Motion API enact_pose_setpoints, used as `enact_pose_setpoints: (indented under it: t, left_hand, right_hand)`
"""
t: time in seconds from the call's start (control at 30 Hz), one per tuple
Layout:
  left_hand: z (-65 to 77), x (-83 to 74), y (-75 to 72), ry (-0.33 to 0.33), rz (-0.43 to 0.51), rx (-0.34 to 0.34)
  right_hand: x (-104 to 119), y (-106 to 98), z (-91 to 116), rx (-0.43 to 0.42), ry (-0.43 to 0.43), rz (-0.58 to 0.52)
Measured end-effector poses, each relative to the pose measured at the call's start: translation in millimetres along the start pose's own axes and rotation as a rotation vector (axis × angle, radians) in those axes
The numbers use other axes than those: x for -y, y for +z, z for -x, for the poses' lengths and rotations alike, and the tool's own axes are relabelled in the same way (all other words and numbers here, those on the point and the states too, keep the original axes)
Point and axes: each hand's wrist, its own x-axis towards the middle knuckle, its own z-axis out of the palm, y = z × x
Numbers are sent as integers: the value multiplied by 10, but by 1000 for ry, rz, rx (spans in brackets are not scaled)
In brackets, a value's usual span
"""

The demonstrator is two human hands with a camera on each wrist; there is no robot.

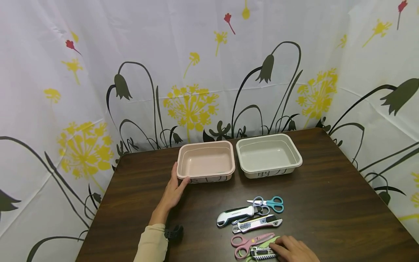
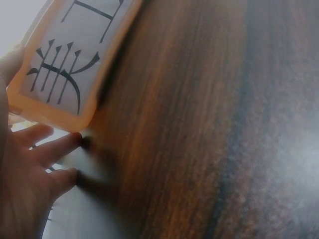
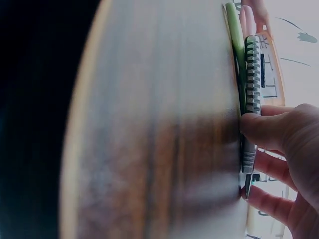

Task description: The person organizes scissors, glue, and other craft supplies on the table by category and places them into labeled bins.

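My left hand [image 1: 171, 193] touches the near left corner of a pink plastic bin [image 1: 209, 177], thumb at the front and fingers along its left side. In the left wrist view several fingers are spread beside the bin's labelled wall [image 2: 70, 107]. Low in the head view, my right hand [image 1: 291, 249] pinches a silver and black utility knife [image 1: 262, 253] between thumb and fingers. The knife lies over green scissors [image 1: 271, 241], partly hidden, beside pink scissors [image 1: 250, 242]. The right wrist view shows the thumb against the knife's ribbed body [image 3: 253, 74].
A pale grey bin [image 1: 275, 170] stands right of the pink one. Between bins and right hand lie a white and black box cutter [image 1: 234, 215], a second cutter [image 1: 256, 223], teal scissors [image 1: 277, 205] and grey-blue scissors [image 1: 266, 210]. A patterned curtain [image 1: 203, 54] hangs behind the table [image 1: 327, 203].
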Motion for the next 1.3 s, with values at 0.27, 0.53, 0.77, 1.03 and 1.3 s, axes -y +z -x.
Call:
enact_pose_setpoints:
  t: [0.27,0.53,0.77,1.03,1.3]
  left_hand:
    - [43,-1,-5,-1,9,-22]
    - [87,3,-9,-8,9,-40]
    - [110,-20,-30,-10,8,-61]
    - [98,-53,-50,-17,-12,-19]
    - [69,-39,-29,39,2,-9]
  right_hand:
    - [-8,-112,-27,122,84,-48]
    - [-126,-186,-51,84,-8,-59]
    - [-78,-410,-267,-51,-61,-24]
    - [-11,-490,-565,-266,-113,16]
    - [-37,-473,-897,-349,-73,96]
